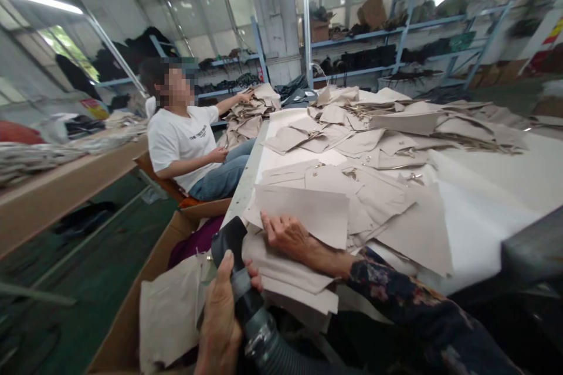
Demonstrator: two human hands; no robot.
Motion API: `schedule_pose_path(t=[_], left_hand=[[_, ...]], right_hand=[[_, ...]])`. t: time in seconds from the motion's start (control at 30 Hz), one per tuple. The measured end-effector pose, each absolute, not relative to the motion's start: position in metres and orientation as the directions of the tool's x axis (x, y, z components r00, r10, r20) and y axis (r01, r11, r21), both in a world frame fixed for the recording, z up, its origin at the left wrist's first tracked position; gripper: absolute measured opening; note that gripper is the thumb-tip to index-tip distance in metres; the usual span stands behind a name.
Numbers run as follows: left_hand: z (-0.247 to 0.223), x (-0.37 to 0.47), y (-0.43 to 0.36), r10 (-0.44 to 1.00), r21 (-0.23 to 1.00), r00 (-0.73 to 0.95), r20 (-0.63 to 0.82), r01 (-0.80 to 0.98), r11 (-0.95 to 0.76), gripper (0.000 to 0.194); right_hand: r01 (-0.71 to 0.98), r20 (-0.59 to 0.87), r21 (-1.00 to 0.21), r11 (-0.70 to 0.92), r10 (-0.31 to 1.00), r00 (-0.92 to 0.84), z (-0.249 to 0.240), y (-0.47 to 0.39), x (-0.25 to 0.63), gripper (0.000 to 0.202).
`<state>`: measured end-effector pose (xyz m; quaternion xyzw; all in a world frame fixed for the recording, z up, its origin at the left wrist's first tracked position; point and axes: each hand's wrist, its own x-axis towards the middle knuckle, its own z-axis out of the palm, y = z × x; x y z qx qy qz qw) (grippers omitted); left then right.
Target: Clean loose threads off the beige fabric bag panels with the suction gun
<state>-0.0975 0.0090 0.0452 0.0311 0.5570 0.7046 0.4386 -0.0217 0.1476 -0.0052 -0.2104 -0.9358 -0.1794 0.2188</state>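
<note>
The left hand (222, 310) is wrapped around a black nozzle (233, 237), ribbed hose (303, 360) trailing near and right. And here's the right hand (288, 237), fingers on a beige fabric panel (314, 211) at the table's near left; whether it pinches, I can't tell. Beige pieces (396, 123) heap beyond, and a white-shirted co-worker (178, 137) sits far left.
</note>
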Motion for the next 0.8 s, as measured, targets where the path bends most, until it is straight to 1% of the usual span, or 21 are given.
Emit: schedule_pose_path(t=[0.1, 0.2, 0.27, 0.3, 0.33, 0.37, 0.4, 0.43, 0.47, 0.5, 0.53, 0.6, 0.63, 0.73, 0.8], left_hand=[[0.047, -0.094, 0.002, 0.671, 0.831, -0.616, -0.413, -0.556, 0.001, 0.026], [0.047, -0.089, -0.002, 0.688, 0.834, -0.604, -0.403, -0.552, 0.004, 0.027], [0.047, -0.085, -0.005, 0.697, 0.830, -0.595, -0.401, -0.557, 0.002, 0.029], [0.047, -0.083, -0.006, 0.701, 0.828, -0.591, -0.398, -0.560, -0.003, 0.029], [0.048, -0.081, -0.008, 0.706, 0.828, -0.590, -0.393, -0.560, -0.007, 0.031], [0.049, -0.079, -0.010, 0.710, 0.832, -0.590, -0.385, -0.554, -0.009, 0.032], [0.051, -0.077, -0.011, 0.718, 0.840, -0.589, -0.371, -0.543, -0.011, 0.033], [0.052, -0.075, -0.013, 0.727, 0.849, -0.587, -0.356, -0.529, -0.012, 0.035], [0.055, -0.074, -0.014, 0.736, 0.857, -0.583, -0.345, -0.515, -0.007, 0.037], [0.057, -0.071, -0.015, 0.745, 0.863, -0.576, -0.337, -0.505, -0.001, 0.038], [0.059, -0.069, -0.015, 0.759, 0.865, -0.562, -0.329, -0.501, 0.004, 0.039], [0.063, -0.063, -0.013, 0.789, 0.863, -0.522, -0.323, -0.506, 0.018, 0.040], [0.065, -0.060, -0.011, 0.804, 0.861, -0.500, -0.323, -0.509, 0.030, 0.041], [0.067, -0.046, -0.003, 0.847, 0.869, -0.442, -0.295, -0.492, 0.046, 0.043], [0.068, -0.037, 0.001, 0.876, 0.884, -0.399, -0.270, -0.464, 0.061, 0.043]], right_hand=[[0.511, 0.451, 0.201, 0.836, 0.384, -0.806, -0.001, 0.141, -0.022, 0.048], [0.547, 0.391, 0.081, 0.833, 0.478, -0.787, 0.015, 0.132, -0.014, 0.048], [0.491, 0.319, -0.034, 0.871, 0.475, -0.820, 0.034, 0.132, 0.003, 0.041], [0.443, 0.276, -0.092, 0.892, 0.451, -0.849, 0.045, 0.135, 0.015, 0.033], [0.448, 0.271, -0.134, 0.884, 0.468, -0.841, 0.056, 0.141, 0.029, 0.026], [0.537, 0.324, -0.151, 0.830, 0.555, -0.766, 0.065, 0.150, 0.043, 0.025], [0.660, 0.392, -0.150, 0.736, 0.658, -0.644, 0.073, 0.160, 0.059, 0.028], [0.772, 0.414, -0.155, 0.617, 0.750, -0.516, 0.077, 0.171, 0.073, 0.033], [0.847, 0.373, -0.167, 0.505, 0.828, -0.420, 0.078, 0.182, 0.086, 0.037], [0.877, 0.288, -0.180, 0.447, 0.876, -0.387, 0.075, 0.193, 0.097, 0.040], [0.885, 0.203, -0.196, 0.422, 0.901, -0.384, 0.071, 0.203, 0.105, 0.042], [0.887, 0.129, -0.215, 0.408, 0.913, -0.388, 0.059, 0.217, 0.113, 0.042], [0.883, 0.117, -0.226, 0.411, 0.912, -0.394, 0.053, 0.220, 0.112, 0.038], [0.865, 0.111, -0.263, 0.427, 0.904, -0.412, 0.042, 0.221, 0.103, 0.020], [0.854, 0.120, -0.278, 0.440, 0.898, -0.424, 0.042, 0.214, 0.099, 0.018]])
